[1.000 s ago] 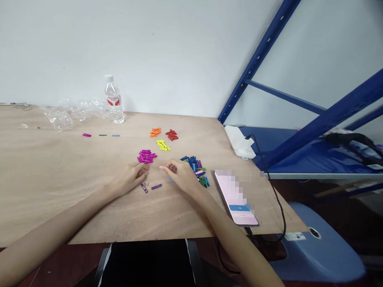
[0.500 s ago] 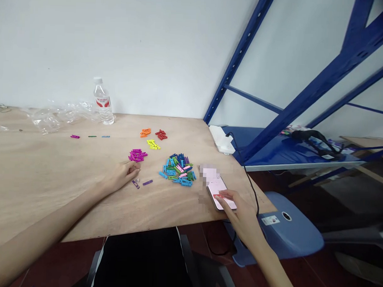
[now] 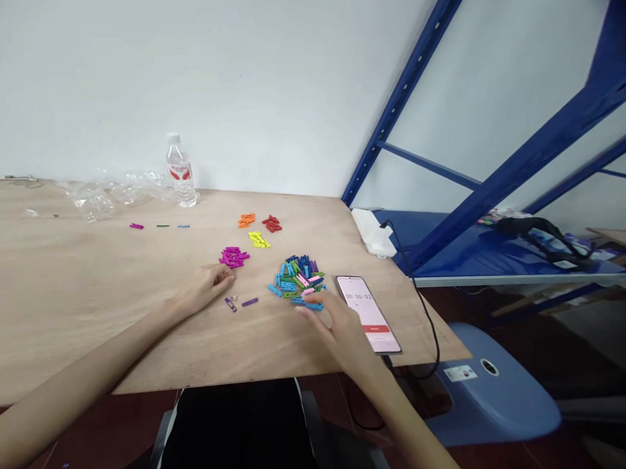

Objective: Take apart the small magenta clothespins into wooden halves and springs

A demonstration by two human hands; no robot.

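A mixed heap of small coloured clothespins (image 3: 297, 280) lies on the wooden table (image 3: 85, 302). Sorted little piles sit behind it: magenta (image 3: 233, 257), yellow (image 3: 259, 239), orange (image 3: 246, 220) and red (image 3: 271, 223). Two purple pins (image 3: 241, 303) lie loose in front. My left hand (image 3: 204, 288) rests on the table just left of the purple pins, fingers loosely curled, nothing visible in them. My right hand (image 3: 335, 325) hovers with fingers stretched out between the mixed heap and a phone (image 3: 368, 313) showing a timer.
A water bottle (image 3: 180, 171) and crumpled clear plastic (image 3: 103, 193) stand at the back. Three single pins (image 3: 159, 226) lie in a row. A white power strip (image 3: 375, 238) with a black cable sits by the blue shelving (image 3: 500, 179). A blue stool (image 3: 497, 398) is at right.
My right hand left the mixed heap, reached the phone's lower edge, and has now come back toward the heap. The left hand has stayed by the purple pins.
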